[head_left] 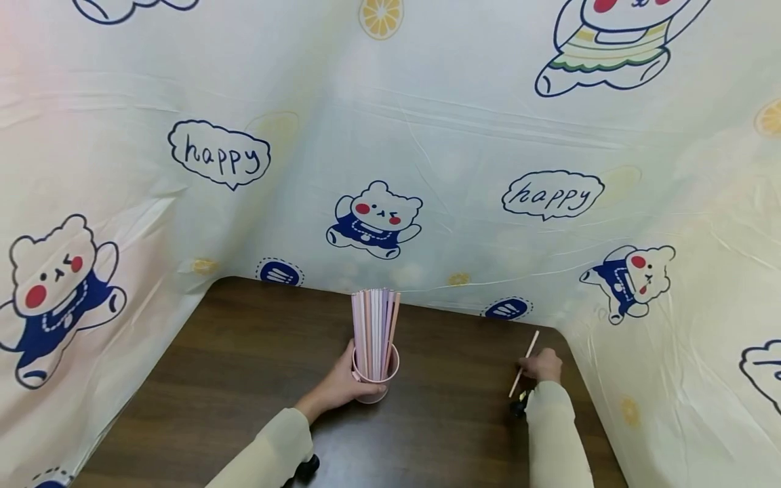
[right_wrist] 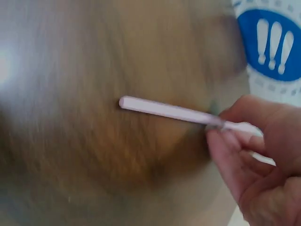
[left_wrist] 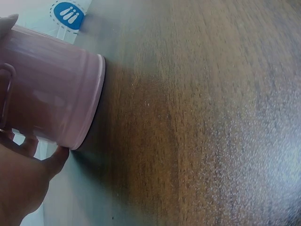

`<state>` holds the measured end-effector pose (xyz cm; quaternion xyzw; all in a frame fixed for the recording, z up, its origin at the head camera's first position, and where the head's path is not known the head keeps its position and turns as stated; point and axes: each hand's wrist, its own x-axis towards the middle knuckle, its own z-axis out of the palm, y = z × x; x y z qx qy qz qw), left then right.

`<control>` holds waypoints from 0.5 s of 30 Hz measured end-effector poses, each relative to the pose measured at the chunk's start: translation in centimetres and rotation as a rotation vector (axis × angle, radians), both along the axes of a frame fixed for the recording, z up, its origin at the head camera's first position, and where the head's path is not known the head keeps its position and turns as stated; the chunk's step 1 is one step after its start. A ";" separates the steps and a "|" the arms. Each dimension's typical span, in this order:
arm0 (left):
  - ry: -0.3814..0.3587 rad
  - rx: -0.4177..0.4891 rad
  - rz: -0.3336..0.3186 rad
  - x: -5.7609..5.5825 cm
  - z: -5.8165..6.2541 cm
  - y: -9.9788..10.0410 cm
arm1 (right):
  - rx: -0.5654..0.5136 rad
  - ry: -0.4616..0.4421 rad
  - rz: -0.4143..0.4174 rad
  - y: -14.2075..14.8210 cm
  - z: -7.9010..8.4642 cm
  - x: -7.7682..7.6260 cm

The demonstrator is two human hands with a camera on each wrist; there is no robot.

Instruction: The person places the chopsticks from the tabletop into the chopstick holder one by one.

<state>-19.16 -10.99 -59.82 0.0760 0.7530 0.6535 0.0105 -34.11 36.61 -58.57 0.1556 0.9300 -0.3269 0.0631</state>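
A pink cup [left_wrist: 51,89] with a bundle of pastel paper straws [head_left: 373,332] in it stands at the middle of the table. My left hand [head_left: 342,381] grips the cup from its left side, thumb across the front; in the left wrist view, fingertips of the left hand [left_wrist: 21,181] show at the cup's lower edge. Far to the right, my right hand [head_left: 545,366] pinches a single pale pink straw [right_wrist: 164,110] between thumb and fingers. In the head view that straw slants over the tabletop near the right edge.
The dark wooden table [head_left: 244,352] carries the cup. A pale cloth [head_left: 451,149] printed with bears and "happy" bubbles hangs round its back and sides, close beyond the right hand.
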 end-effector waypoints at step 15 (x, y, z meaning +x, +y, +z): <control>-0.002 -0.006 0.001 0.1 0.4 0.1 | -0.788 0.014 -0.101 -6.2 2.2 0.6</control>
